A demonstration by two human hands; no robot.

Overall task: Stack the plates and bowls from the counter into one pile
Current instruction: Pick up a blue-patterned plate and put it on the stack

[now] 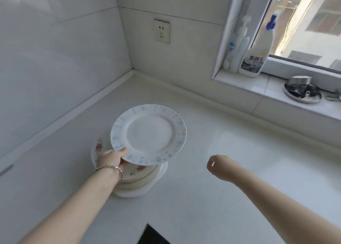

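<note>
Counter (pixel 230 170); left hand (pixel 112 159) around plate (pixel 149 135) rim.

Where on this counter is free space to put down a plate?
Free: the counter right of the pile, up to the window sill (the right hand hovers there), and the corner behind the pile, under the socket. Crowded: the sill, with bottles and a tray, and over the pile, where the left hand holds the blue-speckled plate.

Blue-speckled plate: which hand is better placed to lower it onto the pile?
Left. The left hand grips the plate by its rim above the pile; the right hand is off to the side, touching neither.
</note>
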